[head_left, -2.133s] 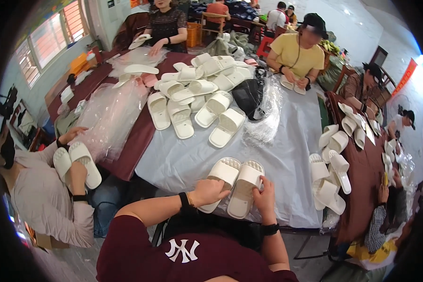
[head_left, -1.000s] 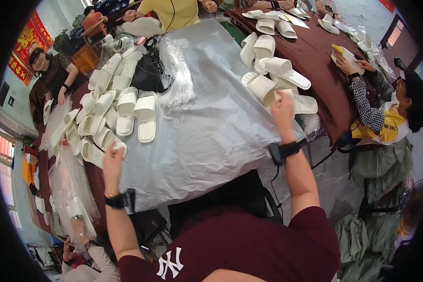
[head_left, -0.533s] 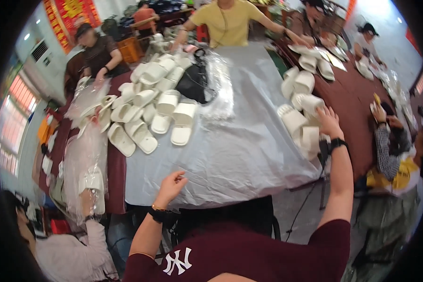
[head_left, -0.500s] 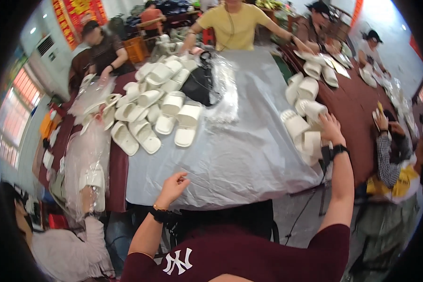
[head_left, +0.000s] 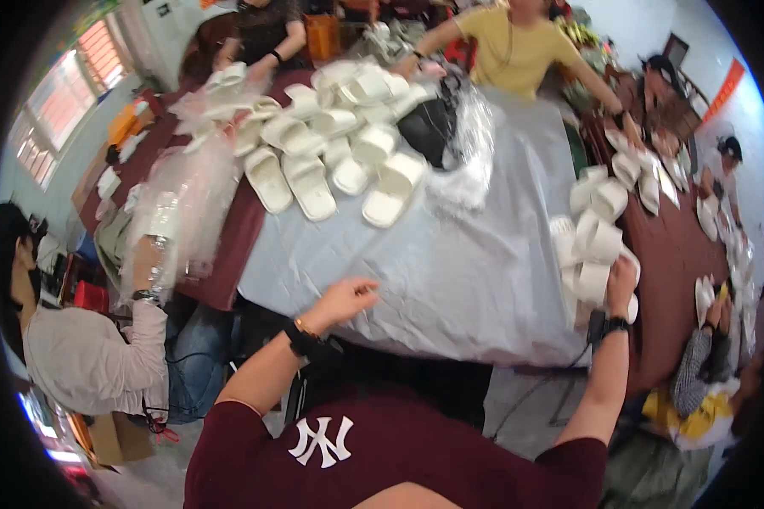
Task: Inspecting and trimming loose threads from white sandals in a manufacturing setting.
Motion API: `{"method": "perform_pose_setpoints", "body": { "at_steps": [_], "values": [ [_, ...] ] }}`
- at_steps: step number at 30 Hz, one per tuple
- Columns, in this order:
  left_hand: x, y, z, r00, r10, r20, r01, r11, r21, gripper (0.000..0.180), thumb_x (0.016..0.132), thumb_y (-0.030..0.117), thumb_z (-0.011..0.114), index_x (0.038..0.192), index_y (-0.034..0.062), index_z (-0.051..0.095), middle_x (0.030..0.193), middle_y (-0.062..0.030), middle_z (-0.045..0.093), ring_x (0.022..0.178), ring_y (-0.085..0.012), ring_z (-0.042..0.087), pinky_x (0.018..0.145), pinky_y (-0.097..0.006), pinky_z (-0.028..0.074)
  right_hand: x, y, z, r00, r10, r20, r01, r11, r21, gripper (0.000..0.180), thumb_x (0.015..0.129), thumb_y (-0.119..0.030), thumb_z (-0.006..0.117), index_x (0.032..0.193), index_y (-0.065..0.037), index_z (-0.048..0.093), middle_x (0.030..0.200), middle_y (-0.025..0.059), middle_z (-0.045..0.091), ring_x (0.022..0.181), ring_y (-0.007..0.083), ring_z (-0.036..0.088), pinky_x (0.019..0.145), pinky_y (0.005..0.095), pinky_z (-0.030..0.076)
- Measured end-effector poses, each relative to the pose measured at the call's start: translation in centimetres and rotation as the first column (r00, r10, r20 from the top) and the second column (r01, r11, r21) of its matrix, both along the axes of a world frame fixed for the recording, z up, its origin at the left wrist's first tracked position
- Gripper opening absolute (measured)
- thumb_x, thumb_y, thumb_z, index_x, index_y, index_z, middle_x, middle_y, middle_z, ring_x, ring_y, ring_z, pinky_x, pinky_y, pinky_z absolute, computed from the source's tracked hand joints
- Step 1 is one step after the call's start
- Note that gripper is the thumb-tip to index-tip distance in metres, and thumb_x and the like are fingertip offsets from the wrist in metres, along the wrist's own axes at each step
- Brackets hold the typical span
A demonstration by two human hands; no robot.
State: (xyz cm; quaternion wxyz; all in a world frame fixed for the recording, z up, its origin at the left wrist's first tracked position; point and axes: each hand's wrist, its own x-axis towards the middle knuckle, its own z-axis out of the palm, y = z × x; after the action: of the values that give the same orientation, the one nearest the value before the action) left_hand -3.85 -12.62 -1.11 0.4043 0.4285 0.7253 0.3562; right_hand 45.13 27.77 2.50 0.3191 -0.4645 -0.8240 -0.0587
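Note:
My left hand (head_left: 345, 303) hovers over the near edge of the grey plastic sheet (head_left: 450, 301). Its fingers are loosely bent and apart, and nothing shows in them. At the right side of the sheet, my right hand (head_left: 622, 287) closes on a white slipper (head_left: 630, 257) at the edge of a small pile. Other white slippers (head_left: 598, 240) of that pile lie just left of and above its fingers. Farther off, left of centre, is a larger heap of white open-toed slippers (head_left: 314, 188), out of reach of both hands.
A black bag (head_left: 426, 131) and clear plastic bags (head_left: 467, 161) lie beyond the sheet's middle. Across the table stands a person in yellow (head_left: 518, 51). At left, a person's arm (head_left: 144, 280) reaches into clear plastic wrapping (head_left: 199, 204). Others work at the brown table (head_left: 671, 263) on the right.
The view has turned, so the table's contents appear shifted. My right hand's spread fingers have closed round a slipper at the right pile. My left hand stays loosely bent above the sheet.

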Motion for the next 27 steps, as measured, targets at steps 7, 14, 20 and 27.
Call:
{"method": "perform_pose_setpoints", "body": {
  "at_steps": [7, 14, 20, 27],
  "values": [
    [-1.2, 0.0, 1.2, 0.992, 0.023, 0.124, -0.030, 0.998, 0.058, 0.034, 0.086, 0.019, 0.065, 0.115, 0.0018, 0.062, 0.086, -0.0031, 0.064, 0.076, -0.0095, 0.057, 0.069, -0.025, 0.047, 0.9, -2.9, 3.2, 0.979, -0.140, -0.150, 0.159, 0.979, 0.130, 0.022, 0.082, -0.007, 0.057, 0.101, 0.001, 0.065, 0.109, 0.0158, 0.062, 0.102, 0.0339, 0.058, 0.087, 0.0392, 0.045],
    [1.0, 0.7, 2.7, 0.987, -0.016, 0.161, 0.016, 1.000, -0.001, 0.032, 0.087, 0.017, 0.064, 0.115, 0.0005, 0.061, 0.087, -0.0035, 0.063, 0.076, -0.0089, 0.057, 0.069, -0.024, 0.046, -5.6, -9.3, 8.9, 0.940, -0.168, -0.296, 0.193, 0.980, 0.055, 0.012, 0.079, -0.008, 0.055, 0.083, 0.003, 0.058, 0.086, 0.0183, 0.059, 0.078, 0.0369, 0.058, 0.070, 0.0412, 0.046],
    [3.6, 3.3, 6.5, 0.951, -0.158, 0.266, 0.154, 0.987, 0.035, 0.042, 0.091, 0.021, 0.058, 0.128, 0.0016, 0.051, 0.093, -0.0053, 0.063, 0.077, -0.0106, 0.059, 0.069, -0.024, 0.048, -18.2, -19.3, 5.6, 0.976, -0.031, -0.217, 0.021, 0.999, -0.045, 0.009, 0.078, -0.009, 0.056, 0.080, -0.003, 0.062, 0.083, 0.0179, 0.061, 0.076, 0.0383, 0.059, 0.068, 0.0441, 0.047],
    [0.8, 3.4, 1.5, 0.874, 0.211, 0.438, -0.248, 0.968, 0.030, 0.068, 0.090, 0.032, 0.062, 0.141, -0.0008, 0.029, 0.125, -0.0183, 0.051, 0.095, -0.0180, 0.059, 0.072, -0.030, 0.053, -24.8, -24.3, -1.6, 0.956, 0.183, -0.231, -0.272, 0.848, -0.454, 0.024, 0.078, -0.014, 0.063, 0.098, -0.001, 0.064, 0.086, 0.0185, 0.064, 0.077, 0.0336, 0.063, 0.068, 0.0411, 0.050]
  ]
}}
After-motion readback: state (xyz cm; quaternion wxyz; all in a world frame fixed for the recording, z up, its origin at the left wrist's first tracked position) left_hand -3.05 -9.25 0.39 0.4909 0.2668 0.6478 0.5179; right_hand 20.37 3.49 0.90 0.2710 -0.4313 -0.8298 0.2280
